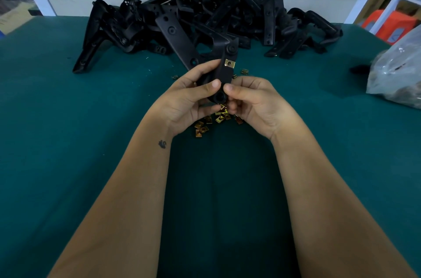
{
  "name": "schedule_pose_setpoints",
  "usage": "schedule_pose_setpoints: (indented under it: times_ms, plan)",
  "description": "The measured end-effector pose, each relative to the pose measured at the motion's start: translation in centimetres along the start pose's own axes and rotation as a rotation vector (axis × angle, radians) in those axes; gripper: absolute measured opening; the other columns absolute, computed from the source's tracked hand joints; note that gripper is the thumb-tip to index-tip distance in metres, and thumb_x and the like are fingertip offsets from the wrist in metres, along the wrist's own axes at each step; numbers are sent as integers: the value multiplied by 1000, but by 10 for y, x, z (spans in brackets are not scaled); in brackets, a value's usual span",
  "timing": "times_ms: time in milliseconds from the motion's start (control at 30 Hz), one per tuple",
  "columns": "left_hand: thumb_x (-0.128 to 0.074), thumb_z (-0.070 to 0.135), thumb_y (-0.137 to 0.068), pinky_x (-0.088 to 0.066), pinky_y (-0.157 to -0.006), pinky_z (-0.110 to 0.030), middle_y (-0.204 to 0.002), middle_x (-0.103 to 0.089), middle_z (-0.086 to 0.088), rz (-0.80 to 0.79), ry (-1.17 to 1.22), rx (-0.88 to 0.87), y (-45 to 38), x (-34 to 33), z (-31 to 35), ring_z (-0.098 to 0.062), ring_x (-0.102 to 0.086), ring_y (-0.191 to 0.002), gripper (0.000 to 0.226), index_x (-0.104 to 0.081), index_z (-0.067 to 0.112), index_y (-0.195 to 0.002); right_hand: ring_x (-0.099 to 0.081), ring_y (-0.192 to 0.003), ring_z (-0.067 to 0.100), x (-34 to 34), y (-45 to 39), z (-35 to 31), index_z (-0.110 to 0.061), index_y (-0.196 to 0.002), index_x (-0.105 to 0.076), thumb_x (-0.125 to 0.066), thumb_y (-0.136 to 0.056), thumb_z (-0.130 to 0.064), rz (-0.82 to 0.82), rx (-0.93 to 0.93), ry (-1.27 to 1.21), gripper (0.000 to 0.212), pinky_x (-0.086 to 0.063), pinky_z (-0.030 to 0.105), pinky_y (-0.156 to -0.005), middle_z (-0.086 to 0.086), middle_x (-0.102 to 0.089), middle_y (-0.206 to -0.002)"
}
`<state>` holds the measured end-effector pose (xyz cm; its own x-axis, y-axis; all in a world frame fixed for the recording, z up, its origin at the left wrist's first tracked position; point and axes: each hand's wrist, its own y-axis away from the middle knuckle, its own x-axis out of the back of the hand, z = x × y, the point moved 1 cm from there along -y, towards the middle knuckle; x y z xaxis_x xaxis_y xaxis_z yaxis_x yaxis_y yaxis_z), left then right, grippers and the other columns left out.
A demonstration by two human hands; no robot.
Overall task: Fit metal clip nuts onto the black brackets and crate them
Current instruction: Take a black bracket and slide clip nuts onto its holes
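1. Head view, hands: the left hand (pixel 189 100) has its grip wrapped round a black bracket (pixel 224 72), thumb on the face and fingers curled behind it, holding it upright above the middle of the table (pixel 68 141). The right hand (pixel 252 100) pinches the lower end of the same bracket between thumb and curled fingers; whether it also holds a loose nut I cannot tell
2. Head view, progress: one fitted clip nut (pixel 229 63) sits on the right edge of the held bracket near its top. A hole at the lower end, between the two thumbs, looks bare, so I judge this piece is partway done
3. Head view, stock: loose clip nuts (pixel 206 124) lie scattered on the table under and just near of the hands, with a few more beyond them. A large heap of brackets (pixel 193 22) fills the far middle of the table, and most seem not yet fitted. No crate is in sight, so crating appears to be wholly ahead
4. Head view, room: bare green cloth runs wide to the left, right and near side of the hands. A plastic bag (pixel 398 75) sits at the far right edge, well apart from the hands. The heap is close beyond the held bracket, so the far side is the tight one
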<state>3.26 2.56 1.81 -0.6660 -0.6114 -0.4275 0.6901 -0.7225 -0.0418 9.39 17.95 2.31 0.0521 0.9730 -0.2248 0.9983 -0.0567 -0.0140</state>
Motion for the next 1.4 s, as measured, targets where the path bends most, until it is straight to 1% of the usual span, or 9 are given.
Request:
schedule_pose_setpoints:
  times_ms: [100, 233, 367, 633, 800, 933, 1000, 1200, 1400]
  plan:
    - [-72, 16, -78, -56, -63, -21, -107, -72, 5, 17, 4, -2, -1, 0, 0, -8, -68, -79, 40, -71, 32, -115, -48, -50, 10, 0, -1, 0, -19, -55, -67, -64, -87, -6, 11, -4, -9, 35, -43, 20, -51, -1, -52, -60]
    - [-71, 16, -79, -56, -62, -20, -106, -71, 5, 27, 1, -2, -1, -2, 0, -9, -68, -79, 46, -66, 28, -122, -47, -50, 9, -2, -1, 0, -20, -53, -68, -63, -88, -6, 10, -2, -27, 38, -42, 19, -50, -1, -51, -60]
    - [-70, 15, -79, -56, -61, -19, -103, -72, 6, 25, 12, -5, -1, -3, 1, -9, -69, -78, 44, -67, 29, -121, -48, -49, 8, -3, -1, 1, -20, -54, -66, -65, -85, -9, 9, -5, -65, 33, -43, 19, -50, -3, -52, -57]
    - [-71, 14, -77, -57, -60, -20, -103, -73, 5, 52, -13, 8, 0, -1, 2, -8, -69, -78, 45, -68, 29, -119, -46, -49, 10, -5, -2, 3, -14, -59, -59, -60, -92, -4, 46, -13, -42, 34, -42, 20, -50, -2, -50, -58]
    - [-71, 15, -78, -57, -61, -19, -104, -74, 4, 21, 2, 3, 0, -1, 2, -10, -69, -81, 40, -71, 31, -114, -46, -49, 7, -10, -1, 1, -5, -82, -57, -58, -94, -6, 36, -20, -37, 12, -42, 18, -49, 2, -49, -65]
    - [-71, 17, -80, -56, -63, -17, -104, -74, 5, 4, 71, -50, -1, 0, 1, -9, -70, -83, 35, -74, 34, -111, -46, -51, 6, -15, -2, -3, -8, -77, -58, -58, -94, -8, 13, 22, -81, 17, -44, 18, -52, 4, -50, -70]
    - [-71, 19, -79, -55, -64, -17, -103, -73, 5, 38, 96, -68, -2, 1, 0, -8, -69, -83, 35, -74, 33, -111, -48, -52, 6, -18, -3, -4, -10, -76, -62, -60, -94, -9, 52, 43, -57, 18, -45, 18, -53, 1, -55, -68]
    - [-62, 11, -95, -56, -69, -22, -97, -75, 6, 229, 155, -82, -8, 2, -4, -8, -71, -87, 27, -66, 27, -116, -57, -60, 3, -28, -6, 6, -18, -85, -70, -66, -92, -28, 418, 180, 366, 13, -48, 20, -57, -9, -64, -70]
    - [-57, 6, -97, -57, -73, -26, -96, -75, 3, 273, 192, -153, -12, -1, -6, -13, -72, -90, 32, -59, 23, -125, -61, -86, 7, -33, -4, 14, -20, -98, -67, -66, -89, -36, 479, 343, 688, 19, -54, 32, -76, -7, -65, -92]
